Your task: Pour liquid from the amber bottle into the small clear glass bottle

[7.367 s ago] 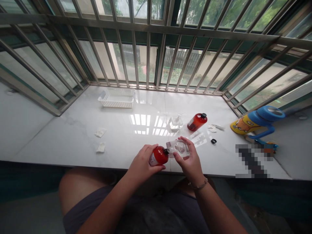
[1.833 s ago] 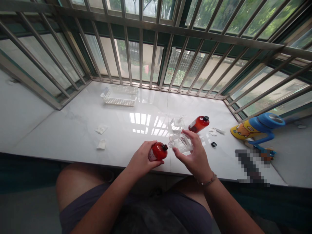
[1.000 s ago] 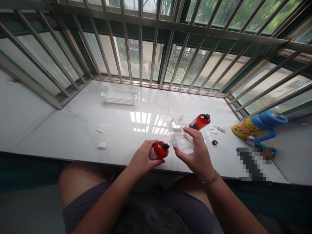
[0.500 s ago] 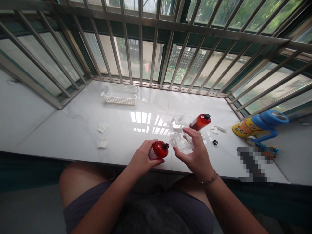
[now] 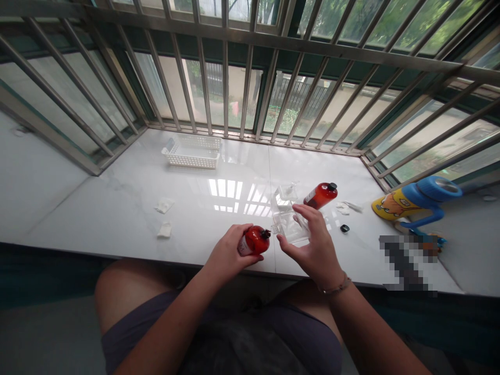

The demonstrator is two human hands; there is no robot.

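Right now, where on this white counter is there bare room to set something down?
The widest bare patch lies between the white scraps and the left hand, back toward the white basket. Another lies between the capped red bottle and the window bars. Crowded: beyond the right hand, where a clear container sits beside that bottle.

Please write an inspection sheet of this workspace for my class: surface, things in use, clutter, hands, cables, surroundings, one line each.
Surface: glossy white tabletop, with reflections.
Things in use: held red bottle, its neck close to that of the held clear container; whether they touch cannot be told.
Clutter: black-capped red bottle, second clear container, loose black cap, crumpled tissue, two white scraps, white basket, yellow-and-blue flask; pixelation hides something at right.
Hands: left hand grips the red bottle; right hand holds the clear container.
Cables: nothing seen.
Surroundings: metal window bars beyond the tabletop.
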